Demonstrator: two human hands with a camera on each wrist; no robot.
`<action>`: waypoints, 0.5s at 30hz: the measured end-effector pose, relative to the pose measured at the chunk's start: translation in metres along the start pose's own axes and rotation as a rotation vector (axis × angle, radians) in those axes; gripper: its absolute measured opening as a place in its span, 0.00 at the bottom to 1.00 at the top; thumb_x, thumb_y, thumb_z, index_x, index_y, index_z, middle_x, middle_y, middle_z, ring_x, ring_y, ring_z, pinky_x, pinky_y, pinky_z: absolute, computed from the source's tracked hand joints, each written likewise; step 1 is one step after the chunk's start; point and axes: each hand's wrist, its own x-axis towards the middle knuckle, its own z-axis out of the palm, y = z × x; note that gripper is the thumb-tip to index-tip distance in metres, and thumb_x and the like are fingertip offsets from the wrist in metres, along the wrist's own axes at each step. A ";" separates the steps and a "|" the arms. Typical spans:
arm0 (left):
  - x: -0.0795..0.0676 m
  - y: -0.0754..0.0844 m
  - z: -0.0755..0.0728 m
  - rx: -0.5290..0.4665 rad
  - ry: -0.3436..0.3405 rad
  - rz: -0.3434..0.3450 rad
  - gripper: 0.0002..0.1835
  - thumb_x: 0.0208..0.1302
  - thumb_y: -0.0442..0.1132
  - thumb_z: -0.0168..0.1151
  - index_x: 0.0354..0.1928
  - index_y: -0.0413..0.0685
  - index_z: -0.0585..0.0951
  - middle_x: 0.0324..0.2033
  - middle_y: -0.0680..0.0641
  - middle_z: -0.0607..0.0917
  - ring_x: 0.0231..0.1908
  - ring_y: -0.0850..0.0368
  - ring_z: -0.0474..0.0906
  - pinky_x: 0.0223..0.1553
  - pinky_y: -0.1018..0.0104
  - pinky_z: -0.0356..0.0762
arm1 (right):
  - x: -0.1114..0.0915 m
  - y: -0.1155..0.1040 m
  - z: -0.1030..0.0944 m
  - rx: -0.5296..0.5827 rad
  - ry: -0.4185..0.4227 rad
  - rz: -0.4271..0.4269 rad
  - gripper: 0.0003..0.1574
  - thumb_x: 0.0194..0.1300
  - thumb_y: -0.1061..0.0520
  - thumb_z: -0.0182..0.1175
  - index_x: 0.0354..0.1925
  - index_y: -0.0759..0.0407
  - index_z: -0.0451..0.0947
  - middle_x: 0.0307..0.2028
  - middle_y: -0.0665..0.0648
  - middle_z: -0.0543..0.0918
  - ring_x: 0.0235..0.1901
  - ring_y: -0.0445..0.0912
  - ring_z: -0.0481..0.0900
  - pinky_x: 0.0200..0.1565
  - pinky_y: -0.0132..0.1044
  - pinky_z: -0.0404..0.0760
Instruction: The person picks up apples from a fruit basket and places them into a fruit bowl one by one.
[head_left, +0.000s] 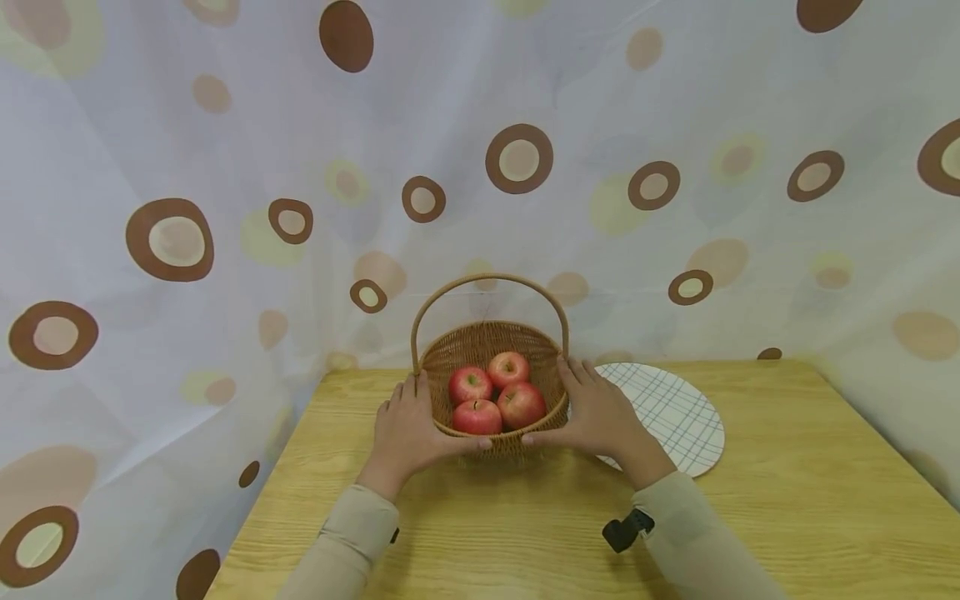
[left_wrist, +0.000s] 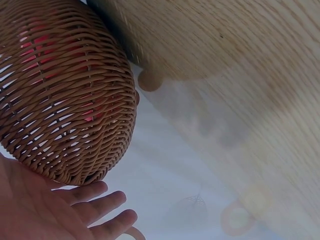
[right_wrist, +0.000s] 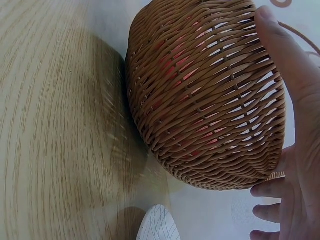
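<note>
A brown wicker basket [head_left: 487,333] with a tall arched handle [head_left: 491,276] stands between both hands. Several red apples [head_left: 521,405] lie inside it. At the basket's left side, my left hand [head_left: 408,429] rests against the rim, thumb along the front and fingers stretched toward the back. My right hand [head_left: 600,417] mirrors this on the right side, its thumb also at the front rim. The left wrist view shows the left fingers [left_wrist: 102,207] fairly straight and reaching past the weave. Spread right fingers [right_wrist: 267,212] appear beside the basket in the right wrist view.
A white round board with a checked line pattern [head_left: 675,417] lies on the wooden table [head_left: 795,467], right of the basket and partly behind the right hand. A light curtain [head_left: 570,217] with brown and beige spots hangs behind the table and along its sides.
</note>
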 end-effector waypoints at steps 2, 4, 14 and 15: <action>0.000 0.001 -0.001 -0.004 -0.002 -0.001 0.88 0.28 0.98 0.58 0.81 0.34 0.61 0.77 0.32 0.69 0.72 0.34 0.71 0.63 0.34 0.77 | 0.000 0.000 0.000 -0.005 -0.001 -0.002 0.92 0.45 0.06 0.63 0.84 0.65 0.51 0.83 0.67 0.57 0.81 0.70 0.55 0.70 0.71 0.70; 0.001 0.002 -0.001 -0.009 -0.003 -0.001 0.88 0.27 0.97 0.59 0.81 0.34 0.60 0.76 0.32 0.70 0.72 0.34 0.71 0.63 0.34 0.77 | 0.000 -0.001 0.000 -0.009 0.000 -0.005 0.92 0.44 0.06 0.63 0.84 0.66 0.51 0.83 0.67 0.57 0.81 0.70 0.56 0.70 0.71 0.71; -0.001 0.001 0.001 0.012 -0.018 0.011 0.92 0.23 0.99 0.56 0.83 0.34 0.56 0.78 0.33 0.67 0.75 0.35 0.68 0.66 0.33 0.74 | -0.001 -0.005 0.002 0.006 0.017 0.004 0.92 0.43 0.07 0.65 0.83 0.69 0.53 0.82 0.71 0.59 0.79 0.69 0.61 0.70 0.69 0.72; -0.001 0.001 0.001 0.017 -0.018 0.012 0.92 0.23 0.99 0.56 0.83 0.34 0.56 0.78 0.33 0.67 0.76 0.34 0.67 0.67 0.32 0.72 | -0.001 -0.005 0.002 0.009 0.017 0.004 0.92 0.43 0.07 0.65 0.83 0.69 0.53 0.82 0.71 0.58 0.79 0.69 0.61 0.70 0.68 0.72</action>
